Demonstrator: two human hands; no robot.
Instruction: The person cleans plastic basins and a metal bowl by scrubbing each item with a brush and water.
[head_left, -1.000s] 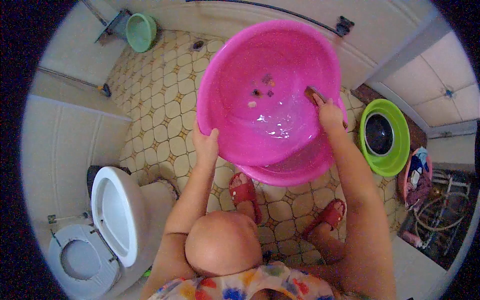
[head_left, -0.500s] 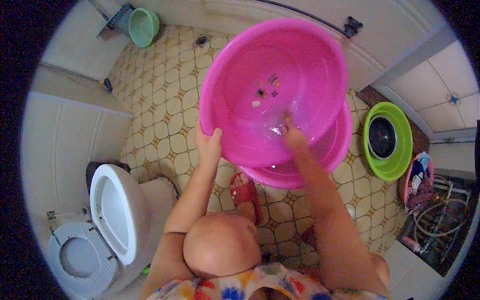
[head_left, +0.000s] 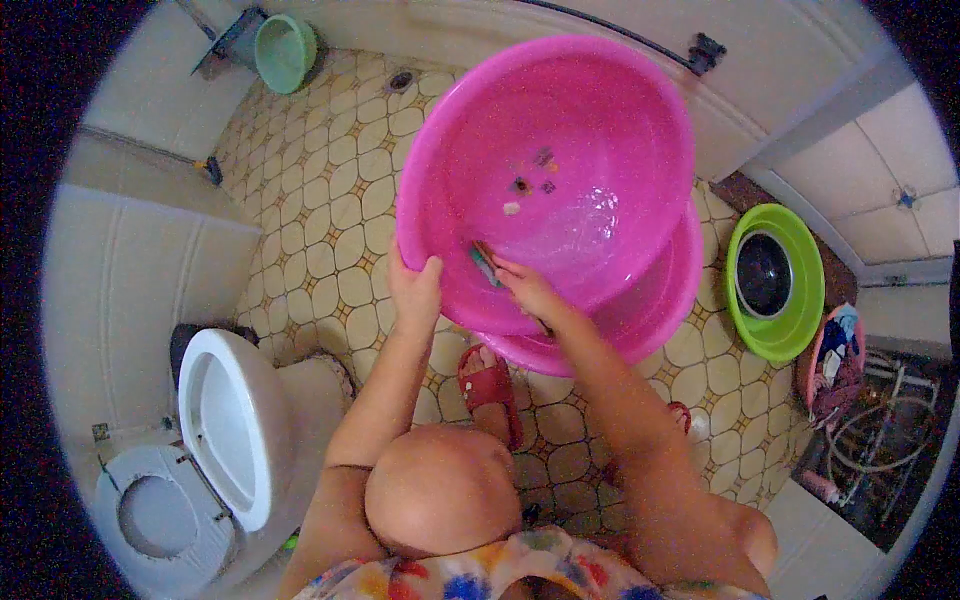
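My left hand [head_left: 415, 288] is closed on the near-left rim of a large pink basin [head_left: 610, 110], which is tilted. Inside it, my right hand [head_left: 532, 295] holds a scrubbing brush [head_left: 484, 264] with greenish bristles against the lower left wall. Only part of the brush shows past my fingers. Light glints off the wet inner surface. Several small dark and pale marks, perhaps a printed pattern, show on the basin's bottom. Behind and below this basin is a second pink basin [head_left: 672, 290], partly covered by it.
A green basin [head_left: 745, 325] with a metal bowl [head_left: 765, 272] in it stands at right, near a pink container of clothes [head_left: 838, 360]. The toilet [head_left: 265, 430] is at lower left. A pale green bucket [head_left: 285, 55] sits at the far left, and a floor drain [head_left: 400, 82] nearby.
My right hand has moved left across the inside of the basin, bringing the brush into sight at the lower left wall. My left hand stays on the rim.
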